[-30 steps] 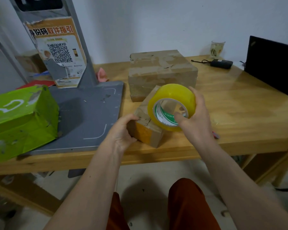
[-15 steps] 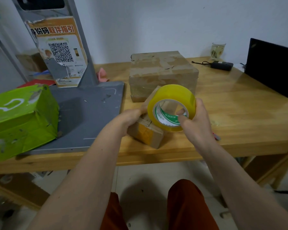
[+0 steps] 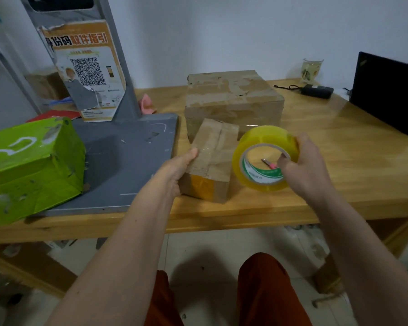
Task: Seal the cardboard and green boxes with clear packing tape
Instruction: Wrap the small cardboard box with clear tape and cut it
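My left hand [image 3: 174,168] rests flat-fingered against the small cardboard box [image 3: 210,158], steadying it near the front edge of the wooden table [image 3: 339,161]. My right hand [image 3: 304,165] grips the roll of clear packing tape [image 3: 264,158] just right of that box, fingers hooked through its core. I should pull the strip taut and straight along the top seam, I think, pressing as I go. The larger cardboard box [image 3: 231,102] sits behind; the green box [image 3: 31,168] waits far left. All are closed, their contents hidden.
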The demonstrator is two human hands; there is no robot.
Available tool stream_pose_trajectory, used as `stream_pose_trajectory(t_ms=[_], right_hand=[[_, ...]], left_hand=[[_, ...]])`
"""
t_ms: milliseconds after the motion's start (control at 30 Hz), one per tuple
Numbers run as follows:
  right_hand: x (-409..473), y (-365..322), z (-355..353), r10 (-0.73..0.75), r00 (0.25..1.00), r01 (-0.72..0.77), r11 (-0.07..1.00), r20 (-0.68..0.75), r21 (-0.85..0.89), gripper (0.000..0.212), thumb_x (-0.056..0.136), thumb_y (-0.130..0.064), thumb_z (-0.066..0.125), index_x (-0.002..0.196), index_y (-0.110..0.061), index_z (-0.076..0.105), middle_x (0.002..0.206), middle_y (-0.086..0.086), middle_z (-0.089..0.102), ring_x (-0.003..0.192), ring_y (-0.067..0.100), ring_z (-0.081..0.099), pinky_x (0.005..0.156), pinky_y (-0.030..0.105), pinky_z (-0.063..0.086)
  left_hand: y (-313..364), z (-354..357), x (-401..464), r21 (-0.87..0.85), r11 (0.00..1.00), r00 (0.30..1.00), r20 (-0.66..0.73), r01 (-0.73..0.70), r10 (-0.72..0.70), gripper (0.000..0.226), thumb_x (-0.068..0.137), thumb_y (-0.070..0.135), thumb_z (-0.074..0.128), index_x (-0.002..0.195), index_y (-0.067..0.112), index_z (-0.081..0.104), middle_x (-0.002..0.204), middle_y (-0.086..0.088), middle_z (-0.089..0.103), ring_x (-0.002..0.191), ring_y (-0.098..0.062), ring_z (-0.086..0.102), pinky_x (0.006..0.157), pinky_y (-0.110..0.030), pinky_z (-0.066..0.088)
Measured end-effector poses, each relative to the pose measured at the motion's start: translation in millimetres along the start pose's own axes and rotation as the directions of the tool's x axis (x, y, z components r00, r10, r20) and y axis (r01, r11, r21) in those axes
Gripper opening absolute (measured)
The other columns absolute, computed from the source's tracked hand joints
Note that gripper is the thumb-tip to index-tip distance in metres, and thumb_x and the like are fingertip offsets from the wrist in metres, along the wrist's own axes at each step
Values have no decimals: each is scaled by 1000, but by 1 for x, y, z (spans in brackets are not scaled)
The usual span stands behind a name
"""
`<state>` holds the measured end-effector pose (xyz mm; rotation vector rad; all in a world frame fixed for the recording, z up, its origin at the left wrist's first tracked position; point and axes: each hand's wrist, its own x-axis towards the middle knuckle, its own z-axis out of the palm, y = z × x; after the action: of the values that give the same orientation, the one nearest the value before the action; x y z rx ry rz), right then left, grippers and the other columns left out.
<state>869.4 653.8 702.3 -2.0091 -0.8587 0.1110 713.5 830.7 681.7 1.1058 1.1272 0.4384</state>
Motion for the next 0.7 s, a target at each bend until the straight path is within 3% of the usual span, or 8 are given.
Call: stream_pose_trajectory(t_ms=[200, 267, 333, 400, 467, 533, 633, 700], right_hand=[[-9, 18, 15, 100, 985, -93, 994, 139, -58, 23, 92, -13, 53, 112, -15, 42, 90, 3, 52, 92, 31, 53, 85, 49, 46], [-11, 20, 17, 124, 980, -121, 992, 153, -32, 22, 92, -13, 52, 111, -15, 42, 86, 0, 52, 87, 29, 54, 86, 52, 45], [-10, 21, 18, 127, 980, -123, 992, 156, -31, 20, 92, -13, 52, 110, -16, 43, 84, 0, 51, 84, 27, 54, 87, 52, 45], [-8, 21, 18, 115, 982, -111, 993, 153, -33, 19, 92, -13, 52, 109, -16, 43, 85, 0, 51, 86, 27, 53, 86, 51, 45], [-6, 21, 18, 105, 982, -102, 994, 159, -27, 19, 93, -11, 52, 109, -15, 43, 85, 3, 51, 84, 27, 53, 78, 45, 46], [-5, 22, 20, 100, 982, -99, 995, 162, -12, 18, 93, -10, 51, 109, -14, 44, 85, 4, 51, 81, 24, 53, 72, 41, 45], [-3, 25, 22, 95, 985, -96, 995, 147, -2, 18, 92, -9, 52, 109, -13, 46, 87, 4, 53, 79, 21, 52, 70, 39, 44], [-2, 24, 23, 86, 986, -88, 996, 141, 7, 17, 92, -8, 52, 107, -13, 47, 87, 5, 53, 78, 22, 52, 68, 38, 42]], left_hand=[[2, 3, -2, 44, 998, 997, -55, -43, 45, 37, 89, 50, 64, 95, 14, 62, 99, -8, 68, 91, -25, 64, 79, -40, 53], [2, 5, 0, 292, 952, 981, -133, -95, 139, 43, 96, 52, 53, 110, 13, 63, 115, -10, 65, 106, -28, 60, 92, -44, 51], [1, 7, -1, 721, 675, 906, -166, -159, 390, 40, 103, 41, 40, 128, 17, 60, 141, -13, 50, 129, -32, 46, 108, -46, 40], [-3, 13, -10, 876, 375, 785, 7, -304, 619, 37, 105, 28, 37, 139, 22, 49, 158, -9, 29, 143, -28, 30, 112, -44, 33], [-11, 21, -18, 892, 126, 739, 272, -434, 616, 46, 105, 37, 31, 146, 19, 37, 160, -6, 26, 143, -25, 28, 114, -41, 31], [-19, 24, -22, 898, -134, 762, 429, -420, 486, 65, 103, 50, 14, 156, 12, 13, 164, -6, 8, 151, -20, 8, 123, -38, 12], [-24, 22, -27, 861, -218, 742, 508, -460, 437, 62, 103, 46, 10, 156, 15, 4, 165, -1, 1, 151, -14, -1, 124, -37, 9], [-37, 21, -33, 820, -205, 627, 547, -534, 555, 54, 106, 38, 17, 156, 20, 16, 163, 4, 14, 150, -10, 12, 121, -39, 23]])
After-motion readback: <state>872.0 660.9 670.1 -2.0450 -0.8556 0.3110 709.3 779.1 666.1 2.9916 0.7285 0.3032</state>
